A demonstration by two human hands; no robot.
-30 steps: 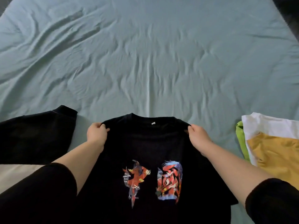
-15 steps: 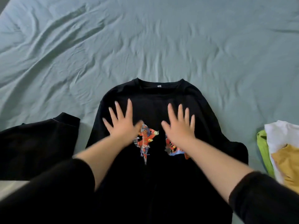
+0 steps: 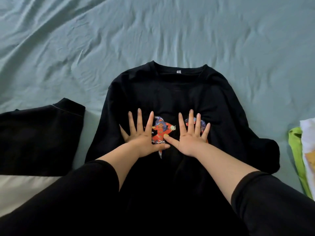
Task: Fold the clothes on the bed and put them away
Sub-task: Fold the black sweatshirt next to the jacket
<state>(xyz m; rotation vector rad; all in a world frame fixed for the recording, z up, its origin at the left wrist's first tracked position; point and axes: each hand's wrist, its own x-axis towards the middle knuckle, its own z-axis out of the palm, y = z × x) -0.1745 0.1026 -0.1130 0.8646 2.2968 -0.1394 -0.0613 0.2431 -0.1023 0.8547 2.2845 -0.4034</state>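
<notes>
The black sweatshirt [image 3: 170, 92] lies face up on the bed [image 3: 153, 31], at the middle of its near edge, with the collar pointing to the far edge. The left hand [image 3: 143, 135] and the right hand [image 3: 190, 137] both lie flat on the chest, over the coloured print [image 3: 160, 132], with the fingers straight and spread. They grip nothing, only press the cloth.

I judge this step as smoothing the sweatshirt before the first fold. The next move needs a hold on one side and its sleeve, to bring them over the middle. The right sleeve looks bunched near the pile of clothes [image 3: 295, 150] at the right edge. Another black garment [image 3: 39, 133] lies at the left edge.
</notes>
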